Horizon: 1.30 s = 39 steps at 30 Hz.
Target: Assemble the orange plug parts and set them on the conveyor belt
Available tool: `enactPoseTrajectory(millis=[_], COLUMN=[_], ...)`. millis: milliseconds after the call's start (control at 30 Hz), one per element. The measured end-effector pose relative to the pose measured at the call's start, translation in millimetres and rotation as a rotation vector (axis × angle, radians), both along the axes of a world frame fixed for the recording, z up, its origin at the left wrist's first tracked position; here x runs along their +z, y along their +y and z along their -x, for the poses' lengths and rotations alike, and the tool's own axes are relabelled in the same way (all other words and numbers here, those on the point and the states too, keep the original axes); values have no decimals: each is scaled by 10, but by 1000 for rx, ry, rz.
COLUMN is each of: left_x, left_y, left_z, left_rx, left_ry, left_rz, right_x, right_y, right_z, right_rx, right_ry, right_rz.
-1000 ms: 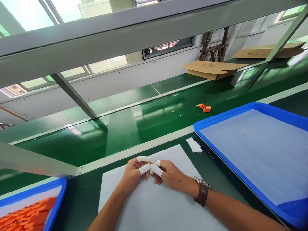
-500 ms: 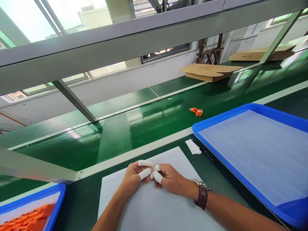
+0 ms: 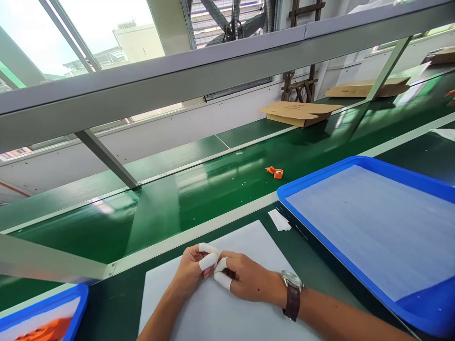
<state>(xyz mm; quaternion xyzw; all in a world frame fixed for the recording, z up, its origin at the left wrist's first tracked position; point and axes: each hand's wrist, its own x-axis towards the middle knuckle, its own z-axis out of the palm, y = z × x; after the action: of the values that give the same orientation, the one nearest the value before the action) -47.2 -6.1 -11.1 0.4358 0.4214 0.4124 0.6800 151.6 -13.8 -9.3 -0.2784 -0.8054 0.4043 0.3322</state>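
Over white paper point(image 3: 213, 317), left hand point(image 3: 190, 269) and right hand point(image 3: 250, 280) sit close; whether fingers point(image 3: 209, 261) hold anything, I cannot tell.

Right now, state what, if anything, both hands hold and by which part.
Cannot tell: white tubular finger covers on the left hand and right hand hide anything between.

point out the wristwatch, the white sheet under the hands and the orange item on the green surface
Wristwatch point(image 3: 293, 298), head view: on the dark strap.
White sheet point(image 3: 227, 317), head view: on its bare lower middle.
Orange item point(image 3: 279, 175), head view: on its squarish part.
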Motion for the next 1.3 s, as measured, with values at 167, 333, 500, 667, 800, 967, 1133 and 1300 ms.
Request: enactPoseTrajectory(millis=[167, 333, 500, 667, 800, 967, 1133, 1300], left_x=[23, 51, 49, 100, 146, 185, 246, 307], left_y=[11, 16, 16, -52, -88, -103, 63, 615], left_z=[-16, -25, -43, -121, -174, -231, -315, -548], left_rx=[-10, -13, 32, 60, 102, 148, 93, 47], left_ry=[9, 50, 121, 196, 238, 285, 396, 481], left_rz=[-36, -39, -59, -71, -66, -59, -112, -224], right_x=[-20, -26, -15, -14, -79, -115, -89, -97], right_y=[5, 11, -1, -66, -68, -80, -136, -57], right_z=[8, 13, 30, 49, 56, 41, 18, 9], right_rx=[4, -4, -14, 4, 30, 54, 25, -18], right_ry=[-20, -21, 3, 25, -1, -34, 9, -115], right_rz=[-48, -70, -65, 26, 54, 46, -57, -160])
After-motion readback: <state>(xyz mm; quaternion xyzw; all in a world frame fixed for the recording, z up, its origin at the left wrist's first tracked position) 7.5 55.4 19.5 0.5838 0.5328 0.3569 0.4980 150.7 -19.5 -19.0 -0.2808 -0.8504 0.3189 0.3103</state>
